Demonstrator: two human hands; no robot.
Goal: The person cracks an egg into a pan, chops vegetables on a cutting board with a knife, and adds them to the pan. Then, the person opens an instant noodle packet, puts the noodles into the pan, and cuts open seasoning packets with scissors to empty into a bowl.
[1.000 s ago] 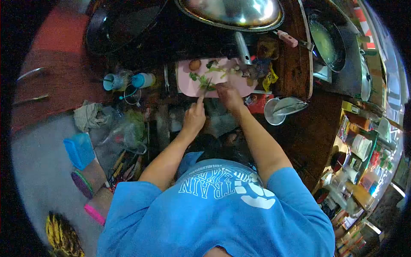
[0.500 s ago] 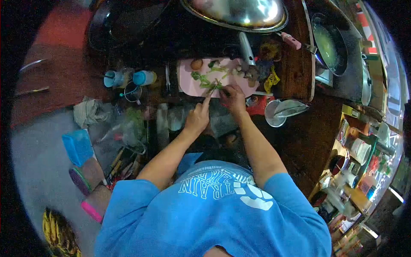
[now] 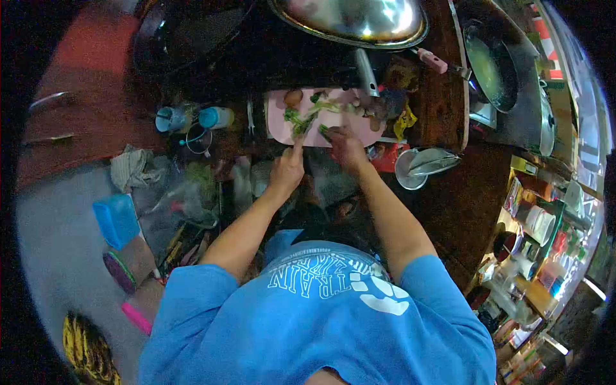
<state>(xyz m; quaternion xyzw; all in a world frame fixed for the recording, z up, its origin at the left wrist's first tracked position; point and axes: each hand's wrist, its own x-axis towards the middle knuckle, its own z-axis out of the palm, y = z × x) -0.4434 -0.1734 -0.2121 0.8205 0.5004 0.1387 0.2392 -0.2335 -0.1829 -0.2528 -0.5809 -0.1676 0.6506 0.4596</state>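
My left hand [image 3: 289,168] is closed round the handle of a knife [image 3: 310,122], whose blade points away over the pink cutting board [image 3: 280,131]. Leafy greens [image 3: 294,119] lie beside the blade on its left. My right hand [image 3: 348,150] grips a short bunch of green stalks [image 3: 325,133] at the board's near edge, apart from the knife. A brown egg-like round thing [image 3: 293,98] rests at the board's far left corner. Pale cut pieces and small bulbs [image 3: 359,110] lie on its right part.
A large shiny lid [image 3: 359,22] stands beyond the board, with a grey handle [image 3: 367,72] reaching towards it. Two blue-topped cups [image 3: 216,117] are to the left. A clear strainer or bowl [image 3: 414,170] is at the right, and a wok with liquid [image 3: 491,67] stands far right.
My left hand and the knife have moved left, away from my right hand. Some greens have shifted left with the blade. My right hand keeps its hold on the stalks.
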